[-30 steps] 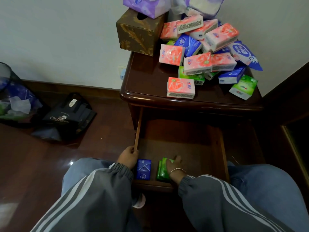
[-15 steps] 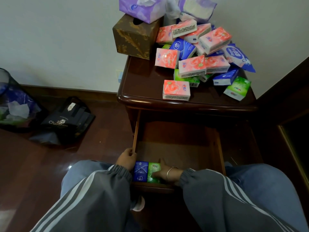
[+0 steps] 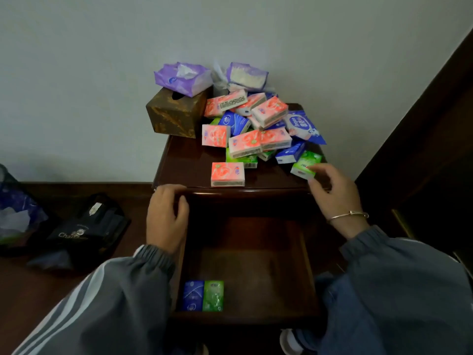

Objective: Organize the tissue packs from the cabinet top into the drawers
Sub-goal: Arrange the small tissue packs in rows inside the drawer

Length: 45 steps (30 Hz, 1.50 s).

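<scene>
I note the left hand [image 3: 166,216] curled over the front edge of the dark wooden cabinet [image 3: 179,160], at its 7 o'clock corner. The right hand [image 3: 332,193] pinches a green tissue pack [image 3: 305,163] at 4 o'clock of the heap of pink, blue and green packs [image 3: 245,139] on top. In the open drawer [image 3: 256,257], a blue pack [image 3: 193,294] and a second green pack [image 3: 213,295] lie touching at 7 o'clock.
</scene>
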Motion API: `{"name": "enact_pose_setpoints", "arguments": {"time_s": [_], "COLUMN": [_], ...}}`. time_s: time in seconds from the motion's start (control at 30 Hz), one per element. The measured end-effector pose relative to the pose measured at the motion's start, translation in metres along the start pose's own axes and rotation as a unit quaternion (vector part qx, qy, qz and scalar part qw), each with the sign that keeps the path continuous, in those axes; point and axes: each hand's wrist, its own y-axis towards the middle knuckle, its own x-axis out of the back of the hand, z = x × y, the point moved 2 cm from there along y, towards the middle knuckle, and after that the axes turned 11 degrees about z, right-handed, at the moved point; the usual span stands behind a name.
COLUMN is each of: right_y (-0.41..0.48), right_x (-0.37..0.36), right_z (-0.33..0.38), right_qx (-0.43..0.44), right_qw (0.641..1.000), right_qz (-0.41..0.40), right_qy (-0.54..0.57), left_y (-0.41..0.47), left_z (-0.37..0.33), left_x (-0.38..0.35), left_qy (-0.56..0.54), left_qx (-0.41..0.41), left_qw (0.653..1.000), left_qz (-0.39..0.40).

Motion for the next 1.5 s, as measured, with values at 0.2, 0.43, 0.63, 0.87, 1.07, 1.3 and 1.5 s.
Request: {"name": "enact_pose_setpoints", "arguments": {"time_s": [0.2, 0.43, 0.63, 0.87, 1.07, 1.3, 1.5], "right_y": [0.05, 0.058, 0.058, 0.058, 0.057, 0.056, 0.056], "right_x": [-0.022, -0.057, -0.061, -0.062, -0.062, -0.061, -0.061], "right_z": [-0.041, -0.056, -0.059, -0.059, -0.058, -0.057, -0.055], "right_qx": [-0.028, -0.018, -0.006, 0.001, 0.0, 0.001, -0.002], "right_qw": [0.977, 0.967, 0.966, 0.964, 0.962, 0.964, 0.962], "right_qz": [0.062, 0.051, 0.02, -0.006, -0.013, -0.013, -0.006], "right_qy": [-0.202, -0.25, -0.258, -0.266, -0.274, -0.265, -0.273], "left_y": [0.06, 0.11, 0.135, 0.117, 0.106, 0.11, 0.101], "left_z": [-0.055, -0.049, -0.051, -0.051, -0.05, -0.048, -0.023], "left_x": [-0.028, -0.055, -0.065, -0.058, -0.057, -0.036, -0.029], "left_qy": [0.132, 0.281, 0.353, 0.305, 0.155, 0.041, 0.052], "left_qx": [-0.113, -0.157, -0.222, -0.327, -0.236, -0.223, -0.173], "left_qw": [0.973, 0.912, 0.853, 0.868, 0.927, 0.957, 0.933], "left_qz": [0.15, 0.254, 0.314, 0.218, 0.248, 0.184, 0.312]}}
